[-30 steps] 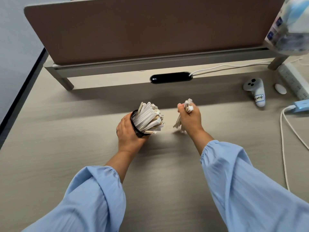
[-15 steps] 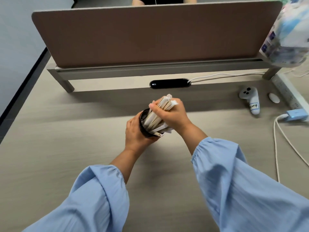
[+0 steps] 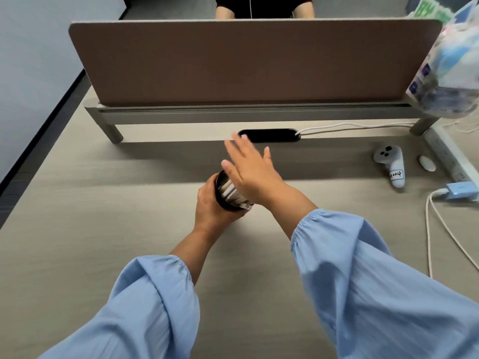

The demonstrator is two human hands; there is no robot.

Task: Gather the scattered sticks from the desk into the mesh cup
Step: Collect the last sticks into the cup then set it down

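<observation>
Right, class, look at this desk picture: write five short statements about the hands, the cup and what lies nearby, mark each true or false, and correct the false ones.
1. The left hand grips the mesh cup. True.
2. The right hand is a closed fist around a bundle of sticks. False: it is open and flat, palm over the sticks in the cup.
3. The cup is empty. False: sticks fill it.
4. A white controller lies on the desk to the right of the hands. True.
5. Loose sticks lie scattered on the desk. False: none are visible on the desk.
</observation>
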